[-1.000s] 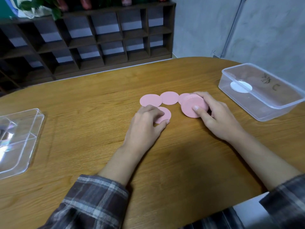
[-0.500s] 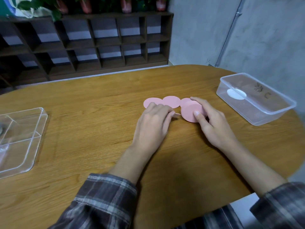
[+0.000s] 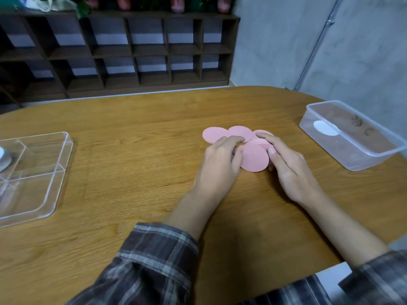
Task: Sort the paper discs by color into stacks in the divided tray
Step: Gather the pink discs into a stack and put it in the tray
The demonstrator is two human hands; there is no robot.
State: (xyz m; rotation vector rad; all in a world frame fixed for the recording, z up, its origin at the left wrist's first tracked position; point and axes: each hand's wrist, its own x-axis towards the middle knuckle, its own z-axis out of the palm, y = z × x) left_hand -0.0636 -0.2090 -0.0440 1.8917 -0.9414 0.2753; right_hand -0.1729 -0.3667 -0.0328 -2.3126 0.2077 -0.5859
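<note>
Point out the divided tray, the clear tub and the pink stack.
divided tray (image 3: pixel 44 157), head view, bare floor.
clear tub (image 3: pixel 374 160), head view, near wall.
pink stack (image 3: pixel 254 158), head view, front disc.

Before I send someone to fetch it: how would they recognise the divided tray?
On the wooden table, look to the person's far left, well away from the pink discs. The divided tray is the shallow clear one with thin partition walls; the clear tub on the right is deeper and undivided.
</note>
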